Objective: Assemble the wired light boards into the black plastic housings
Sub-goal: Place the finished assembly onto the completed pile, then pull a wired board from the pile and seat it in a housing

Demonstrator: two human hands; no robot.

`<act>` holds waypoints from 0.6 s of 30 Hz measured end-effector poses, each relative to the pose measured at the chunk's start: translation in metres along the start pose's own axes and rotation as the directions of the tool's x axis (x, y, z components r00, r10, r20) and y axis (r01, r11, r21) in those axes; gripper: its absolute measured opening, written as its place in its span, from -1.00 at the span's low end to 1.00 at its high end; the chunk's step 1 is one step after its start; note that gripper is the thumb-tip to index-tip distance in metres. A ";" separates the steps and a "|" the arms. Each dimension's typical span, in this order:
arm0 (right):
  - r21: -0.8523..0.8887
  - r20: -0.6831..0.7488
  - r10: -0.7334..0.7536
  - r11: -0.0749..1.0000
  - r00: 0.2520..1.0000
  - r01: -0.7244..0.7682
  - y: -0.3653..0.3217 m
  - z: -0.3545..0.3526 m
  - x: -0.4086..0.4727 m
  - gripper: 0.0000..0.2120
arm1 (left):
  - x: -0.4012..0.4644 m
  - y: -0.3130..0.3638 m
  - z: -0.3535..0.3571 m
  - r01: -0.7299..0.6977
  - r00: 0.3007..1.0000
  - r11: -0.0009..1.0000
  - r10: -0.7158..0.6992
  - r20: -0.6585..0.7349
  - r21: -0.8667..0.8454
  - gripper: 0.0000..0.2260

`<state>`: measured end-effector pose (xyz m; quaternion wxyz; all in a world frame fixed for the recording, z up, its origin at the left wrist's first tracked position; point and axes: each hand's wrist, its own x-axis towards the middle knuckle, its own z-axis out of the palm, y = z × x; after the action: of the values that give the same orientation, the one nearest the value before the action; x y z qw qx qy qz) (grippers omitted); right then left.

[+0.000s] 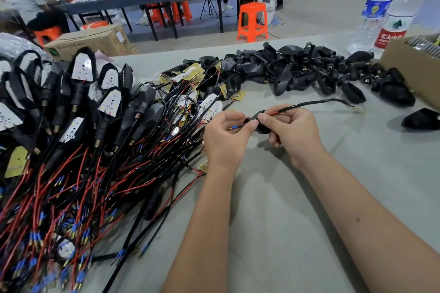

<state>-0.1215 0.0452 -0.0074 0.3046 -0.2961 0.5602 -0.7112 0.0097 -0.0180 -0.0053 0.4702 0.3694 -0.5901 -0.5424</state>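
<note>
the black housing (260, 123) is held above the table (297, 197), between both hands. it is judged light and rigid — best gripped by its shell, while the thin wire (309, 104) stays limp and should be guided near its tip. the right hand (294, 134) is curled round the housing; the left hand (226, 140) pinches the blue-tipped wire end (235, 127) at the opening — neither hand is spread.
</note>
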 end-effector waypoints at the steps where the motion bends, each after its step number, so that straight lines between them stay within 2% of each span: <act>1: -0.018 0.000 -0.012 1.000 1.000 0.012 0.001 0.001 0.000 -0.90 | -0.001 0.000 0.000 0.014 1.000 1.000 -0.014 -0.004 -0.023 -0.78; 3: -0.024 -0.018 -0.020 1.000 1.000 0.019 0.002 0.001 0.000 -0.86 | 0.000 0.001 -0.002 0.054 0.999 0.995 -0.054 0.004 -0.088 -0.82; 5: -0.059 -0.103 -0.039 0.998 0.994 0.033 0.002 0.001 0.001 -0.78 | 0.002 0.002 -0.005 0.081 0.997 0.990 -0.079 0.014 -0.115 -0.87; 8: -0.327 -0.244 -0.127 0.944 0.961 0.042 0.003 -0.001 0.003 -0.63 | 0.004 0.002 -0.007 0.070 0.998 0.995 -0.070 0.003 -0.073 -0.89; 10: -0.409 -0.183 -0.123 0.912 0.975 0.038 0.001 -0.003 0.004 -0.57 | 0.002 0.002 -0.007 0.094 0.995 0.987 -0.096 -0.006 -0.127 -0.89; 12: -0.359 -0.005 -0.058 0.932 0.998 0.052 -0.002 -0.004 0.002 -0.55 | 0.001 0.003 -0.007 0.138 0.990 0.963 -0.143 -0.004 -0.232 -0.88; 14: -0.268 0.144 -0.021 0.962 0.989 0.060 -0.003 -0.008 0.000 -0.46 | 0.001 0.004 -0.007 0.160 0.985 0.937 -0.173 -0.013 -0.309 -0.88; 16: -0.187 0.164 -0.025 0.981 0.986 0.056 -0.003 -0.013 0.002 -0.44 | 0.001 0.006 -0.008 0.174 0.982 0.921 -0.190 -0.012 -0.349 -0.90; 18: -0.074 0.118 -0.016 0.997 0.993 0.025 -0.004 -0.015 0.004 -0.50 | 0.001 0.009 -0.009 0.173 0.982 0.921 -0.187 -0.005 -0.350 -0.94</act>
<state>-0.1356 0.0520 -0.0062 0.3185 -0.3543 0.5647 -0.6739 0.0186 -0.0200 0.0035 0.4875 0.3435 -0.4392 -0.6719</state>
